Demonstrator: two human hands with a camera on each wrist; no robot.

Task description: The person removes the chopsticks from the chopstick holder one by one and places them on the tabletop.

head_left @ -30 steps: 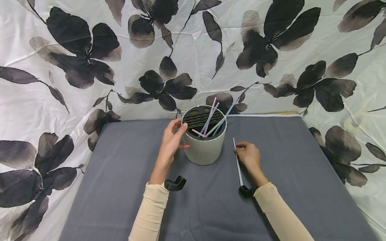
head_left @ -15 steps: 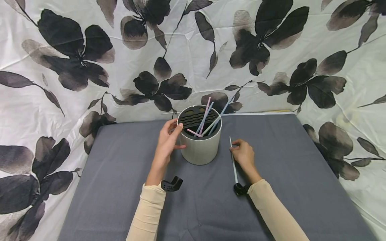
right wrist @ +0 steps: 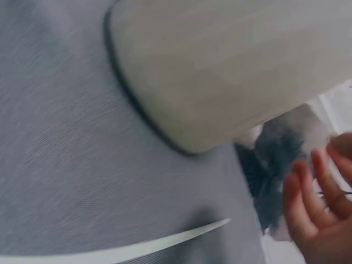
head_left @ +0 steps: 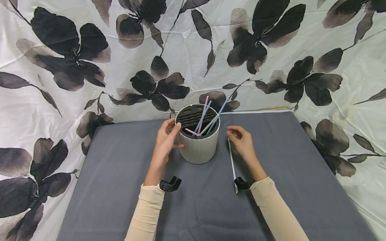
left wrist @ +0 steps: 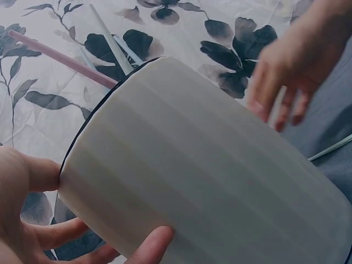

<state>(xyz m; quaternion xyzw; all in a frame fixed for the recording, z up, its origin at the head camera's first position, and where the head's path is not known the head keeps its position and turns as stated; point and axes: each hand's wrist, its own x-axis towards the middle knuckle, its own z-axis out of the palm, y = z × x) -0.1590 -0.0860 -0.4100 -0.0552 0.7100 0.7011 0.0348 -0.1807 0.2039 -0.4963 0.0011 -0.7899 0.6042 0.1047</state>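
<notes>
My left hand (head_left: 164,142) holds the left side of a round off-white utensil holder (head_left: 199,150), its thumb at the rim. The holder has a black slotted top, and several pink, blue and pale green straws lean out of it; a pink straw (left wrist: 60,58) juts out in the left wrist view. Right of the holder, a pale straw (head_left: 232,164) lies lengthwise on the grey cloth. Over its far end is my right hand (head_left: 242,142), fingers loosely bent. The right wrist view shows the straw's tip (right wrist: 214,225) apart from those fingers.
Grey cloth (head_left: 120,187) covers the table. A white sheet (head_left: 193,50) with dark flowers hangs behind it and down both sides. Black wrist cameras sit on both arms; the right camera (head_left: 242,183) overlaps the straw's near end in the head view.
My right hand has let go of the pale straw and shifted a little forward, leaving it on the cloth. The left hand keeps its hold. The head view has shifted slightly.
</notes>
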